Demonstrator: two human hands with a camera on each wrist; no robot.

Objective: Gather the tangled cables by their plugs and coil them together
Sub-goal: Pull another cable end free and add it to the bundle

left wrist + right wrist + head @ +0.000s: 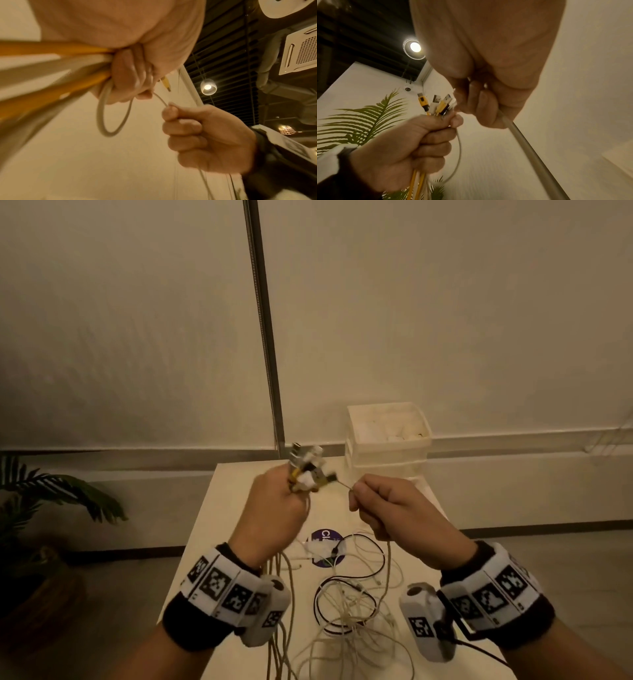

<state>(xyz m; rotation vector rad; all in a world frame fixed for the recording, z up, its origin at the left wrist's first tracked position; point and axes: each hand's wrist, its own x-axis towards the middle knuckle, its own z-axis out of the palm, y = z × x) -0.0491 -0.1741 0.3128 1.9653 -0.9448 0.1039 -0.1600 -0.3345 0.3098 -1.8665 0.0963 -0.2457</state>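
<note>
While both hands are raised above the table [219, 508], the scene reads thus:
L hand: left hand [274, 508] fisted round a bunch of plugs [306, 467], fingers [433, 136] curled tight on the leads below; plug heads stick up past the thumb, prob. so ends stay level for coiling.
Plugs: yellow and white USB-type heads, seen clearly in the rt wrist view.
R hand: right hand [394, 508] closed on one thin white cable [160, 98], pinched just beside the bunch; looks like it's feeding that lead in w/ the rest.
Loop: small slack loop [113, 115] hangs under the L fist.
Tangle: remaining cables [352, 604] lie knotted on the table, some trailing up to both hands.
Bkgd: white stacked bins [388, 440] at far edge; potted palm [44, 498] on floor, left.
Stage: gathering, I'd judge; coiling not yet begun.
</note>
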